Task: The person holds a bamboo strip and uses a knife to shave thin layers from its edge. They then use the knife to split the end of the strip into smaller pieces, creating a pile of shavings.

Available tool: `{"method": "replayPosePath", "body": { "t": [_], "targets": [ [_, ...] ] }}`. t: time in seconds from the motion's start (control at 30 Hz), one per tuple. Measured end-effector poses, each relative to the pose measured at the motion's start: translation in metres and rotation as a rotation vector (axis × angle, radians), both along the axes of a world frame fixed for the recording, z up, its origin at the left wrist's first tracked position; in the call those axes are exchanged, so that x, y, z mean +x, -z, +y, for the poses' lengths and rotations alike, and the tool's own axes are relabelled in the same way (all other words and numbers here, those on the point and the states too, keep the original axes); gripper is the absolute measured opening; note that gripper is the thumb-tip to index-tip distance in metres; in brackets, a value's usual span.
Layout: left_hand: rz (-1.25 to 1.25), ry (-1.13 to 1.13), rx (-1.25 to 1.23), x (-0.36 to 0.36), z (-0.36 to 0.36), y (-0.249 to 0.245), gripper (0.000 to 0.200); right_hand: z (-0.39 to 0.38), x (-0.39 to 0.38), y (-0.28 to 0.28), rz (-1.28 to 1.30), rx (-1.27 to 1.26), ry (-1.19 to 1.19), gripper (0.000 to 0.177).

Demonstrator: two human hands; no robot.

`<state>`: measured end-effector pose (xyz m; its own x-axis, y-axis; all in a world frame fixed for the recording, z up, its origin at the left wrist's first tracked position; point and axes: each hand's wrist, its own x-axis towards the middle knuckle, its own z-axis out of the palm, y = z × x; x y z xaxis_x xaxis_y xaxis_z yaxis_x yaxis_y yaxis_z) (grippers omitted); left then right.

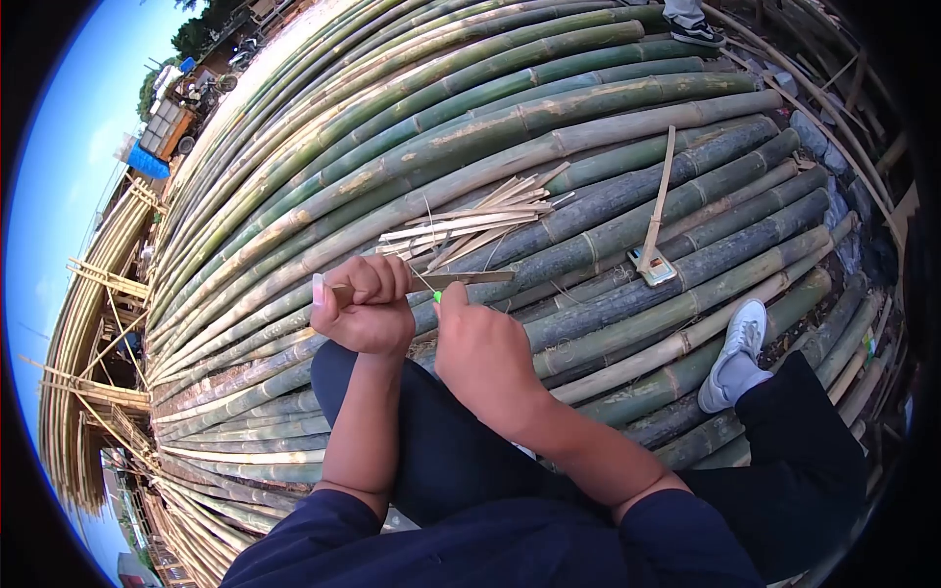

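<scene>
Bamboo strip (469,278), flat and pale, is clenched in the curled left hand (365,306) above smooth round green poles (588,108); it is touched by the right hand (480,355), whose finger closure cannot be told. Split slivers (470,218) are heaped behind.

Over bamboo poles (588,108), left hand (365,312) fisted round bamboo strip (470,278), right hand (482,355) touching it, splints (470,220) piled beyond.

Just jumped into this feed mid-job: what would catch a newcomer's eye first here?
First, the great bed of green bamboo poles filling the view, with the person seated on it. At centre, the left hand grips a thin strip that the right hand touches, and just beyond lies a loose pile of pale splints. A white shoe stands out at right.
</scene>
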<state>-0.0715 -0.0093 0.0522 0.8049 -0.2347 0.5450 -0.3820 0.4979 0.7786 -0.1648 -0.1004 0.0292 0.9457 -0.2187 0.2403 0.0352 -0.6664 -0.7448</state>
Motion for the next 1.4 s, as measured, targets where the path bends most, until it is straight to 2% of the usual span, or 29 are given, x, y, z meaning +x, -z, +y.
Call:
{"method": "replayPosePath", "body": {
  "t": [0.07,0.1,0.17,0.4,0.5,0.6,0.7,0.77,0.87,0.9,0.93,1.0,1.1,1.13,1.23,1.27,1.37,1.4],
  "targets": [
    [-0.012,0.010,0.000,-0.004,-0.001,0.002,0.053,0.002,0.001,0.006,-0.012,0.038,-0.009,0.019],
    [-0.033,-0.046,-0.008,-0.005,-0.002,0.002,0.053,0.003,0.012,0.028,0.040,0.016,-0.003,0.013],
    [-0.067,-0.101,-0.026,-0.003,-0.003,0.001,0.052,-0.006,0.035,0.067,0.164,0.008,0.012,0.013],
    [-0.049,-0.007,0.001,-0.001,-0.001,0.003,0.054,-0.033,0.011,0.008,0.147,0.053,-0.080,0.016],
    [-0.105,0.048,0.024,-0.004,-0.003,0.004,0.056,-0.019,0.036,0.083,0.203,0.005,-0.016,0.016],
    [-0.067,0.022,0.018,-0.003,-0.003,0.002,0.056,-0.040,0.039,0.108,0.232,-0.013,-0.024,0.017],
    [-0.033,-0.047,-0.015,-0.001,-0.002,0.001,0.054,-0.041,0.014,0.033,0.148,0.063,-0.023,0.016],
    [-0.024,-0.095,-0.021,-0.001,-0.005,0.000,0.053,-0.033,0.009,0.016,0.059,0.089,-0.050,0.017],
    [-0.010,-0.123,-0.039,-0.005,-0.010,0.000,0.052,-0.008,0.026,0.062,0.119,0.117,-0.067,0.019],
    [0.001,-0.208,-0.048,-0.005,-0.010,-0.001,0.052,-0.003,0.036,0.082,0.131,0.137,-0.019,0.020],
    [0.010,-0.294,-0.057,-0.004,-0.011,-0.002,0.052,-0.006,0.041,0.085,0.127,0.136,-0.020,0.020],
    [0.027,-0.279,-0.085,0.008,-0.001,-0.002,0.052,-0.012,0.047,0.088,0.055,0.141,-0.085,0.020],
    [0.042,-0.231,-0.099,0.007,-0.001,-0.004,0.051,-0.016,0.023,0.039,0.108,0.132,-0.080,0.020],
    [0.039,-0.217,-0.094,0.004,-0.003,-0.003,0.050,-0.012,0.022,0.039,0.109,0.132,-0.080,0.020],
    [0.003,-0.180,-0.067,-0.005,-0.007,0.002,0.050,-0.002,0.025,0.052,0.119,0.156,-0.113,0.020],
    [0.002,-0.180,-0.070,-0.004,-0.006,0.001,0.050,-0.002,0.036,0.074,0.136,0.128,-0.069,0.020],
    [0.033,-0.234,-0.097,0.004,-0.006,-0.001,0.056,-0.017,0.046,0.083,0.117,0.094,-0.035,0.019],
    [0.014,-0.155,-0.134,0.006,-0.008,0.000,0.056,-0.019,0.044,0.080,0.091,0.094,-0.048,0.019]
  ]
}}
